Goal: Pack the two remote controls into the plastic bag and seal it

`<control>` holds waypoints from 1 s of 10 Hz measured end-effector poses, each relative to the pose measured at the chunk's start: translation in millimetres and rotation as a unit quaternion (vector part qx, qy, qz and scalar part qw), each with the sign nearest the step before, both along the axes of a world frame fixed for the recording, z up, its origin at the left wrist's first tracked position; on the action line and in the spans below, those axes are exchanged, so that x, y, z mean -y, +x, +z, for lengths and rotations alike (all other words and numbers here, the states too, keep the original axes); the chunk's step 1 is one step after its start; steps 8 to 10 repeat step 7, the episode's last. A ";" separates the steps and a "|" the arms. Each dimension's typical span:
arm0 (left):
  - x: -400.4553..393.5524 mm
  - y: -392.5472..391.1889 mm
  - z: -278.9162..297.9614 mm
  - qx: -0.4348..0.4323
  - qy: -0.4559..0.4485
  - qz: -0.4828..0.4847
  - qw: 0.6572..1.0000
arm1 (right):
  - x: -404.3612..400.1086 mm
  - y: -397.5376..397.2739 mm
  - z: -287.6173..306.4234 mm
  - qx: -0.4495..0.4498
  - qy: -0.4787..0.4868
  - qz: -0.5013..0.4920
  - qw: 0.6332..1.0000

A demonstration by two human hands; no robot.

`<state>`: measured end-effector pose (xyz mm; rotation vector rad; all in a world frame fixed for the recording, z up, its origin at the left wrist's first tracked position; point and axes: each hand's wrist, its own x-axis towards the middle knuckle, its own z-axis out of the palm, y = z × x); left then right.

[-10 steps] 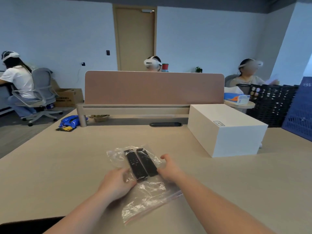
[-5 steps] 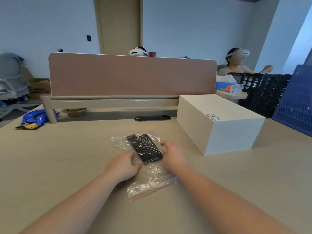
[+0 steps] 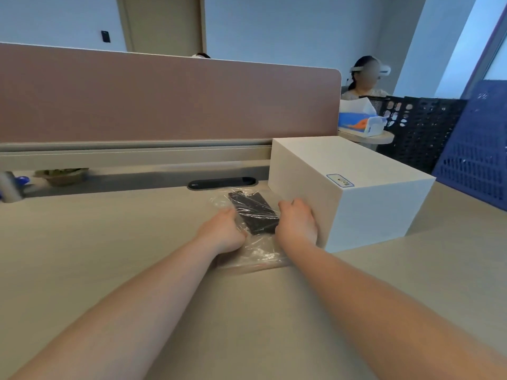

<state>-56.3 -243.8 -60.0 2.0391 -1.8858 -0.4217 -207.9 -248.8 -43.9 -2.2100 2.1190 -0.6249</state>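
Note:
Two black remote controls [image 3: 253,212] lie side by side inside a clear plastic bag [image 3: 256,252] on the beige desk [image 3: 109,270]. The bag's near edge with its zip strip points toward me. My left hand [image 3: 223,233] presses on the bag's left side, fingers curled against the remotes. On the right side my right hand [image 3: 296,222] holds the bag beside the remotes, close to the white box. The remotes' near ends show between the two hands.
A white box [image 3: 354,185] stands just right of the bag, touching my right hand. A brown divider panel [image 3: 164,97] closes off the desk's far side, with a black cable slot [image 3: 221,183] before it. Dark and blue crates [image 3: 477,141] stand at right. A person sits behind.
Both hands have pushed the bag with the remotes away from me and rightward, up against the white box. The view has moved closer and lower toward the divider.

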 end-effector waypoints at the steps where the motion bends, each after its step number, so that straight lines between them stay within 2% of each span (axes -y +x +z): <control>1: 6.0 3.3 -2.6 0.012 0.005 0.004 1.000 | 5.9 1.5 -4.7 -0.013 -0.002 -0.001 1.000; 4: -27.7 27.7 -17.7 0.039 -0.062 0.037 0.997 | 3.3 0.1 -13.9 -0.014 0.048 0.028 0.998; 6: -62.5 24.6 -17.3 0.031 -0.083 0.046 0.995 | -17.8 -1.5 -5.1 0.021 0.041 0.037 0.998; 7: -75.2 23.6 -18.8 0.040 -0.090 0.043 0.994 | -36.3 -11.8 8.4 0.086 0.009 0.063 0.994; 10: -75.2 23.6 -18.8 0.040 -0.090 0.043 0.994 | -36.3 -11.8 8.4 0.086 0.009 0.063 0.994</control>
